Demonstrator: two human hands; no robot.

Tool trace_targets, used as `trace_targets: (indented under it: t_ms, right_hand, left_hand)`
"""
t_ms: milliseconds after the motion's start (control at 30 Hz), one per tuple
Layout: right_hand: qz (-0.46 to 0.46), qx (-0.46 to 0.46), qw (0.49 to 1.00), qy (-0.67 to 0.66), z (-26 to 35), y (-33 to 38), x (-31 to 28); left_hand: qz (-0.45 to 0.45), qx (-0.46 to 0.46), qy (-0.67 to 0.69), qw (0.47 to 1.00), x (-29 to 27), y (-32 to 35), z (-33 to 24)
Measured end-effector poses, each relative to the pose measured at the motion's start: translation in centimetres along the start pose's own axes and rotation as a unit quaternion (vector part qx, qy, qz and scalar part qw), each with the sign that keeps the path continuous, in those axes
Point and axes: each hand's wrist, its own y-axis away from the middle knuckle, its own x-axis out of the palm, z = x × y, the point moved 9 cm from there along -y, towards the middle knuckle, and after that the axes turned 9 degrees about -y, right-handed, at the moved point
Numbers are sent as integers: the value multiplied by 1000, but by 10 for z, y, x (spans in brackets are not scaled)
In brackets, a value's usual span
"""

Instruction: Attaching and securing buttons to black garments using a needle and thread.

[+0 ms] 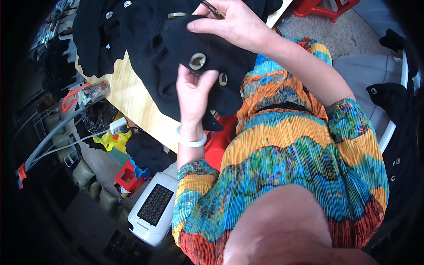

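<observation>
A black knit garment (150, 66) with large round buttons drapes over the table's edge and toward my lap. My left hand (194, 90) grips its cloth just below a pale-rimmed button (197, 61); some of the fingertips are hidden in the folds. Another button (223, 79) lies right of the left thumb, and one more button (177, 15) shows edge-on farther up. Over the upper part of the garment, my right hand (229, 22) is closed on a slim dark metal tool (213, 9). Its tip is cut off by the frame's top, so its exact kind is unclear.
The light wooden table (132, 95) has a clear container (93, 92) with red handles at its left edge. A red stool (216, 141) is under the garment. Lower left are a white case (152, 207), a red plastic stool (129, 177) and a white plug (118, 126) on a cord.
</observation>
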Motion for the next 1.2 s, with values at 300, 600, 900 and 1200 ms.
trace_targets:
  t_ms: [300, 600, 900, 1200]
  right_hand:
    - [-7, 23, 996, 90, -4, -13, -5]
    - [25, 103, 987, 118, -32, 2, -5]
    - [80, -74, 984, 142, 4, 22, 14]
    - [106, -100, 963, 225, -9, 35, 38]
  left_hand:
    - [65, -42, 327, 942, -14, 13, -40]
    - [-21, -32, 112, 993, -38, 8, -8]
    - [-2, -77, 231, 970, -40, 2, 7]
    - [-1, -75, 104, 992, -33, -8, -3]
